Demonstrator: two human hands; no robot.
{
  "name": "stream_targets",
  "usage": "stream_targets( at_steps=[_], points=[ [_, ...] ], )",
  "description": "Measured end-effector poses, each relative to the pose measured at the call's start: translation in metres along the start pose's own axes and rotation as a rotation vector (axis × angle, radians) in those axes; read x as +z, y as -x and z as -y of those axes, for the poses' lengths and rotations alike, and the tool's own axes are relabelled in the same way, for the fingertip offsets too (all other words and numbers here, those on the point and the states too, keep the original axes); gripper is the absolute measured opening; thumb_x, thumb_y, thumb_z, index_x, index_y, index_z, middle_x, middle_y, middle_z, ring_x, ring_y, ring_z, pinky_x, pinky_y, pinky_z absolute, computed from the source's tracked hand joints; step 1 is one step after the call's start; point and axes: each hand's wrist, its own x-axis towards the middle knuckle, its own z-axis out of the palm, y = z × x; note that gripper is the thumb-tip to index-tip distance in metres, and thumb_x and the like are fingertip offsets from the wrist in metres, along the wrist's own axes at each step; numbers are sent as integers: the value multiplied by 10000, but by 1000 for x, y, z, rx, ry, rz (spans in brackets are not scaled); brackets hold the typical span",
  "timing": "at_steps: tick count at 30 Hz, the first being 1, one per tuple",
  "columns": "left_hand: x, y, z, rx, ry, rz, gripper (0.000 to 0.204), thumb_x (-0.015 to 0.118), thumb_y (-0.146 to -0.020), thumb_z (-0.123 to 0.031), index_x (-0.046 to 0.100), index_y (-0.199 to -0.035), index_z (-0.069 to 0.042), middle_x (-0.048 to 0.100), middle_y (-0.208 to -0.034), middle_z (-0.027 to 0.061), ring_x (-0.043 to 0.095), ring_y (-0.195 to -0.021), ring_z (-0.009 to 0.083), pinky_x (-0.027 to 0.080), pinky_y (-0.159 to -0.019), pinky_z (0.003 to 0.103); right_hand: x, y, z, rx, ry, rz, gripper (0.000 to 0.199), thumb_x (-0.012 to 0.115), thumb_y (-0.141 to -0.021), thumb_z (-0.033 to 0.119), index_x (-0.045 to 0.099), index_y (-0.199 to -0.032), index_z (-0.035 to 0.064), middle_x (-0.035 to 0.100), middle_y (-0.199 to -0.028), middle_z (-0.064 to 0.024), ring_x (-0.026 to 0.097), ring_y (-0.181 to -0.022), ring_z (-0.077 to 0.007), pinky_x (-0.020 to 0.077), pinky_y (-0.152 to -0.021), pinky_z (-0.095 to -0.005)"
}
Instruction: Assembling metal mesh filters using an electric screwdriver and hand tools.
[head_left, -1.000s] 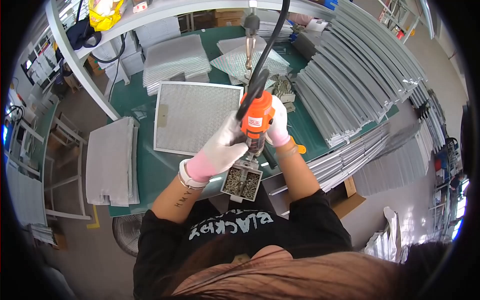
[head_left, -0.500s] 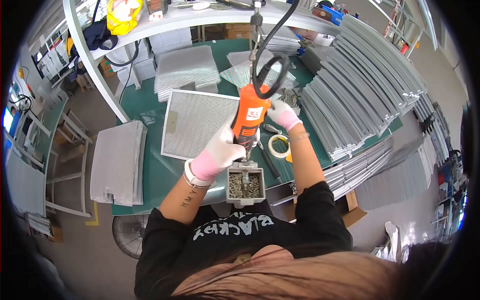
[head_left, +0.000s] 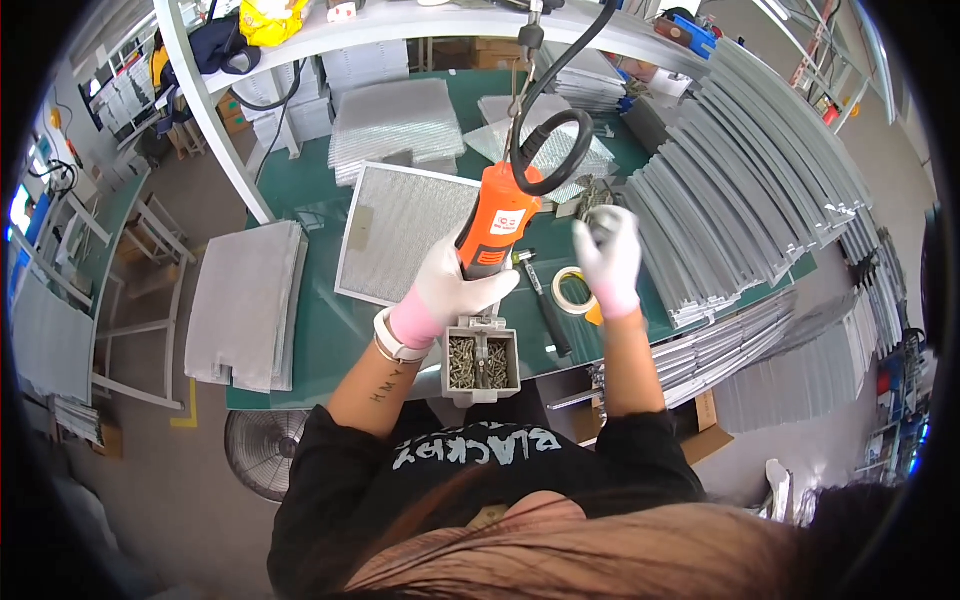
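Observation:
My left hand (head_left: 450,285), in a white glove with a pink cuff, is wrapped round the body of an orange electric screwdriver (head_left: 497,217) that hangs upright from a hook and cord. Just below it, at the table's front edge, is a grey two-part box (head_left: 481,394) full of small screws. My right hand (head_left: 610,262), gloved alike and slightly blurred, is raised right of the screwdriver. Its fingers close around something small and greyish, too smeared to name. Behind that hand lies a pile of small metal parts (head_left: 597,193). A framed mesh panel (head_left: 405,225) lies flat beyond my left hand.
A black-handled hammer (head_left: 548,315) and a tape roll (head_left: 573,291) lie on the green table (head_left: 320,345). Stacked grey frames (head_left: 750,190) fill the right side, grey sheets (head_left: 245,305) the left. A shelf (head_left: 400,22) spans the back; a fan (head_left: 265,450) stands below.
My right hand has drawn back from behind the screwdriver, moving right and nearer, with something greyish now in its fingers. The left hand keeps its grip on the screwdriver. The whole view has shifted slightly.

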Motion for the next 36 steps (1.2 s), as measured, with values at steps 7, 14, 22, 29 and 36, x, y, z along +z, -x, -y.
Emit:
stream_targets(
  at_steps=[7,14,22,29,36],
  points=[
    [11,0,5,-81,69,-9,261,689,-808,-12,578,-1043,-43,572,-755,-37,537,-627,43,459,-585,236,-85,80,106,-903,-815,108,422,717,-799,87,349,-998,37,571,-675,-94,456,-366,-140,327,-272,-302],
    [11,2,13,-48,16,-45,267,674,-784,-18,571,-1030,-28,587,-754,-12,551,-590,56,467,-553,243,-82,75,99,-1065,-724,497,486,814,-703,178,341,-666,74,651,-781,-245,493,-402,-193,364,-325,-285],
    [11,5,3,-2,-45,-94,258,667,-783,-4,578,-1025,-25,599,-771,-1,567,-621,65,482,-583,252,-68,85,93,-1008,-787,309,548,833,-718,181,380,-995,47,660,-875,-278,527,-427,-243,424,-354,-331],
    [10,5,4,7,-65,-128,304,676,-775,-12,595,-1068,-17,606,-791,2,576,-660,70,497,-623,260,-68,78,99,-943,-792,192,518,764,-883,191,396,-1194,-1,662,-957,-211,642,-552,-192,516,-479,-292],
    [9,7,-1,-26,-150,-133,292,681,-764,-31,617,-1048,-11,607,-782,9,565,-672,71,496,-647,270,-75,84,107,-550,-836,232,513,787,-828,168,460,-1208,58,694,-933,-179,662,-632,-239,532,-578,-333]
  ],
)
